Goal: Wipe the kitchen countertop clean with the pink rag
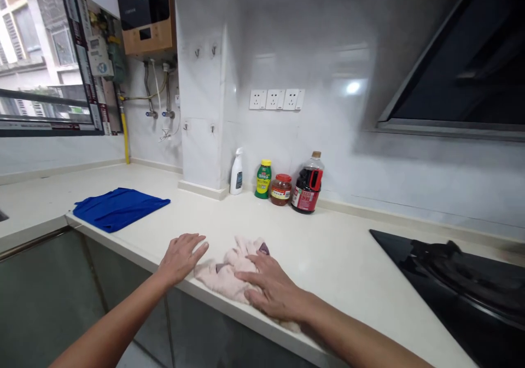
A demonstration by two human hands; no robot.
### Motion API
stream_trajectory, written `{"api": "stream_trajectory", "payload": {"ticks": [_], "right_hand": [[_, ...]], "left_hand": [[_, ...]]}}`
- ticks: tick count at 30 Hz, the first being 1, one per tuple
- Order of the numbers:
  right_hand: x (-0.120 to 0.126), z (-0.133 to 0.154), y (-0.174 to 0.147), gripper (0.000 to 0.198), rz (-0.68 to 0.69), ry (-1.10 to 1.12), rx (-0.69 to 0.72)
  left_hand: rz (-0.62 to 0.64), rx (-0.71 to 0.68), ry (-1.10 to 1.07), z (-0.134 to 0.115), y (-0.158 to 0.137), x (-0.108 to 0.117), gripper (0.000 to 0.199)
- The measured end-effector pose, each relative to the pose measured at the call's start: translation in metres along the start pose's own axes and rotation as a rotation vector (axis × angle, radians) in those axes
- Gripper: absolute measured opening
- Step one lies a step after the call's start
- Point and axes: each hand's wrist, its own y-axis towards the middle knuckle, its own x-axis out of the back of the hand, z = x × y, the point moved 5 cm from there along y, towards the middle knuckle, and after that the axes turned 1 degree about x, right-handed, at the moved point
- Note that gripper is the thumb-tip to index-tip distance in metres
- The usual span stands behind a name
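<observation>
A crumpled pale pink cloth [229, 275] with dark patches lies at the front edge of the white countertop [340, 258]. My right hand [273, 286] rests on the cloth's right part, fingers spread and stretched out over it. To the left of the cloth, my left hand [182, 258] is held over the counter's front edge with its fingers extended and nothing in it. Whether the left palm touches the counter is hard to tell. Part of the cloth is hidden under my right hand and wrist.
A blue cloth [118, 209] lies flat at the left. Along the wall stand a white spray bottle [237, 174], a green bottle [263, 181], a red-lidded jar [281, 190] and a large dark sauce bottle [307, 187]. A black gas stove [435, 280] is at the right, below a range hood [463, 83].
</observation>
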Motion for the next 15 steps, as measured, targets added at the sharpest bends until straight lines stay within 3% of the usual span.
{"api": "stream_trajectory", "payload": {"ticks": [3,8,12,15], "right_hand": [[0.01,-0.025,-0.014,0.044,-0.021,-0.064,-0.023],[0.051,-0.135,-0.028,0.047,0.029,-0.343,-0.496],[0.089,-0.199,-0.09,0.05,0.008,-0.444,-0.727],[0.102,-0.21,-0.145,0.046,0.012,-0.508,-0.804]], "left_hand": [[0.018,0.024,0.005,0.003,0.002,-0.002,0.046],[0.071,0.092,-0.02,0.007,0.005,-0.003,0.049],[0.054,0.095,-0.023,0.006,0.006,-0.001,0.05],[0.038,0.077,-0.021,0.007,0.006,-0.002,0.05]]}}
